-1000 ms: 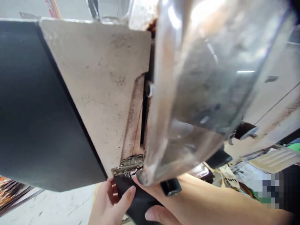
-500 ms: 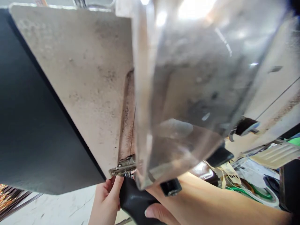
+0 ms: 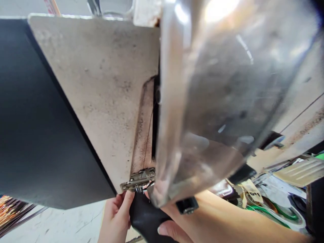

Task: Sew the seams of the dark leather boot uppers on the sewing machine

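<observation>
Black leather-like piece (image 3: 149, 216) at the metal sewing-machine foot (image 3: 139, 179), bottom centre of the frame
Left hand (image 3: 115, 216) pinches its left edge, thumb uppermost; right hand (image 3: 176, 217) lies across it, fingers partly hidden by the clear guard (image 3: 215, 101), so its grip cannot be told

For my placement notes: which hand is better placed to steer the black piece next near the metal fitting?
Probably the left hand: its thumb is at the left edge of the black piece, just below the metal fitting. The right hand is partly behind the clear guard, its thumb lower.
</observation>
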Demonstrator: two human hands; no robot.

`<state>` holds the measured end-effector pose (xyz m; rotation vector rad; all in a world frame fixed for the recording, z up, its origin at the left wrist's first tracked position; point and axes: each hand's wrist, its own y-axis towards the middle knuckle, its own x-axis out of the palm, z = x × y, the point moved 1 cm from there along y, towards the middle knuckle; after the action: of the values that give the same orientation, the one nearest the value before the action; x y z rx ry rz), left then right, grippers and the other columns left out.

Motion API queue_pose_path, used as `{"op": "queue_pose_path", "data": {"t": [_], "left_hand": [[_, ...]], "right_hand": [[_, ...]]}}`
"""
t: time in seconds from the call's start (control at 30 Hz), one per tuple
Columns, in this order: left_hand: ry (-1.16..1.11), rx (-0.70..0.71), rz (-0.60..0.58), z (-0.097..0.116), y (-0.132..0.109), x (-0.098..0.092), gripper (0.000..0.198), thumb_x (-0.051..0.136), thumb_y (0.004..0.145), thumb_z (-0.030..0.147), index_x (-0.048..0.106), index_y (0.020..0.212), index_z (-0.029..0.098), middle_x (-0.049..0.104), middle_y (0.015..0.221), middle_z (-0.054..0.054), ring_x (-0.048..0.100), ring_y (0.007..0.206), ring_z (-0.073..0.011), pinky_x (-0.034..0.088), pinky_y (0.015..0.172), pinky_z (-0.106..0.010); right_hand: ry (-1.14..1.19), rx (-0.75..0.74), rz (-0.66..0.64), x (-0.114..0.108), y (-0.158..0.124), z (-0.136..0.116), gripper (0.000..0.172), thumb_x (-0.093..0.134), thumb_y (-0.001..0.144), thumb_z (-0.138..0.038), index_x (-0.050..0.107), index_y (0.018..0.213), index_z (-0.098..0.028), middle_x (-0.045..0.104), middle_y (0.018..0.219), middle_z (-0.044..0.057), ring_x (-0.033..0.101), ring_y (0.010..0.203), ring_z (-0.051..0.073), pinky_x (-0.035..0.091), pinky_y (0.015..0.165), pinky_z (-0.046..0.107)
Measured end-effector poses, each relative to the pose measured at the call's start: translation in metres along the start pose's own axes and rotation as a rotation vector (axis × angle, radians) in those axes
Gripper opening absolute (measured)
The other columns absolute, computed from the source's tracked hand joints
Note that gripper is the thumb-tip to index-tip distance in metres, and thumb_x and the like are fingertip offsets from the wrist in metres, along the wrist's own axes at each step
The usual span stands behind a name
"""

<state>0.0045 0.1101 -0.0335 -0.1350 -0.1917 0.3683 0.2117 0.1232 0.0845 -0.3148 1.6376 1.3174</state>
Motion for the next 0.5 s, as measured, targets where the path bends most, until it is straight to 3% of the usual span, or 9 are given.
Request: {"op": "queue_pose_path", "data": {"t": [0.13, 0.3, 0.5], "left_hand": [[-0.023, -0.008, -0.020, 0.001, -0.001, 0.001, 0.059, 0.081, 0.061, 0.074, 0.068, 0.059, 0.016, 0.047, 0.042, 0.005, 0.038, 0.041, -0.0067, 0.033, 0.043, -0.019], [-0.036, 0.010, 0.025, 0.012, -0.003, 0.007, 0.058, 0.089, 0.052, 0.069, 0.070, 0.069, 0.017, 0.054, 0.050, 0.006, 0.039, 0.045, -0.0052, 0.031, 0.041, -0.015], [0.019, 0.054, 0.041, 0.020, -0.004, 0.008, 0.054, 0.092, 0.052, 0.061, 0.067, 0.063, 0.015, 0.046, 0.046, 0.007, 0.029, 0.044, -0.0036, 0.020, 0.040, -0.014]], "right_hand": [[0.059, 0.004, -0.199, -0.005, -0.002, -0.001, 0.010, 0.068, 0.092, -0.028, 0.075, 0.098, -0.026, 0.075, 0.087, 0.003, 0.072, 0.088, 0.022, 0.058, 0.083, 0.027], [0.093, 0.031, -0.241, -0.003, -0.002, 0.000, 0.026, 0.065, 0.095, -0.035, 0.072, 0.118, -0.025, 0.076, 0.098, 0.003, 0.071, 0.097, 0.023, 0.056, 0.092, 0.029], [0.097, 0.050, -0.245, -0.003, 0.000, -0.002, 0.024, 0.064, 0.097, -0.032, 0.072, 0.118, -0.023, 0.077, 0.100, 0.005, 0.073, 0.090, 0.023, 0.058, 0.083, 0.028]]}}
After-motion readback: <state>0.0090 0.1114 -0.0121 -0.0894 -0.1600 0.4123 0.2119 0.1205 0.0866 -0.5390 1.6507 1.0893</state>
